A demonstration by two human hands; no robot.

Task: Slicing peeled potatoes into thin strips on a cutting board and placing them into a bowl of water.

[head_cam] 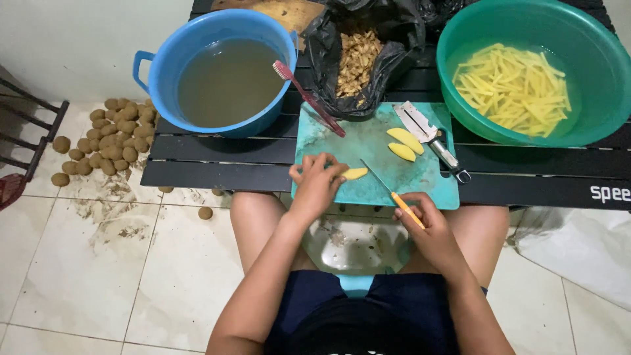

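Black slatted tabletop (pixel 217 164), teal cutting board (pixel 342 141): potato piece (pixel 355 173) pinned by left hand (pixel 317 184); knife (pixel 392 194) clenched in right-hand (pixel 428 231) grip.

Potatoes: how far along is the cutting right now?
Done: many cut sticks soak in the green basin; peels fill the black bag. In hand: left hand steadies a peeled piece while the right hand holds the knife. Left: two pieces on the board, unpeeled potatoes on the floor.

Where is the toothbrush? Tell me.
In the head view, the toothbrush lies upper left of centre, its head on the blue basin's rim and its handle on the cutting board.
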